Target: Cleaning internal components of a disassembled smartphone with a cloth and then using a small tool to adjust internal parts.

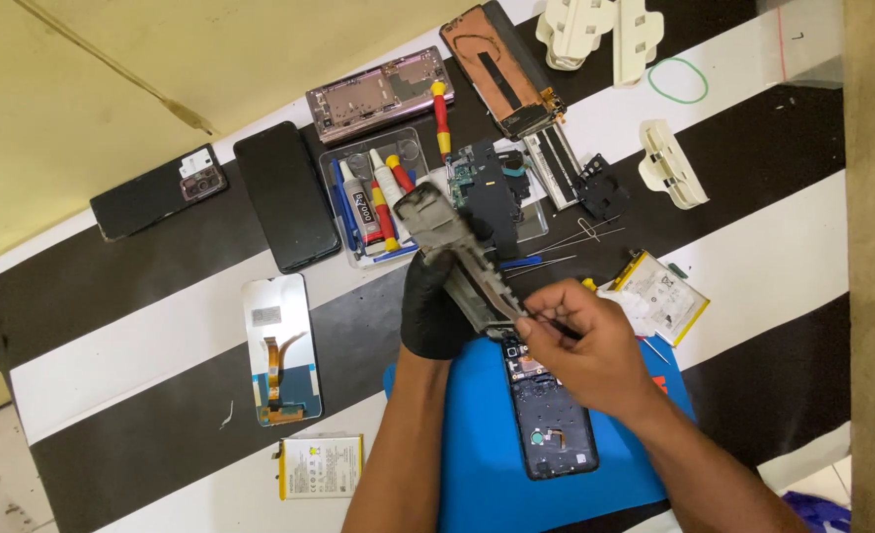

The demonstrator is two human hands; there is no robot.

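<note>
Two forearms come up from the bottom edge of the frame toward the middle. Below them lies a flat blue mat [477, 434], smooth and rubbery, and on it rests an opened phone [548, 415], dark and rectangular, with small parts showing inside.

Just above the phone, the left hand [435, 311], in a black glove, grips the lower part of a long grey phone frame [457, 259]. This frame looks like thin metal and is tilted, its top end pointing to the upper left. The bare right hand [585, 345] is closed in a pinch at the lower end of the frame; what thin tool it holds, I cannot tell.

Behind the hands, at upper centre, a clear plastic tray [343, 207] carries glue tubes [368, 202] with red and yellow parts. At the left lies a glossy screen panel [281, 347] with an orange ribbon cable. At the right lies a flat battery [662, 293], white with yellow edge.
</note>
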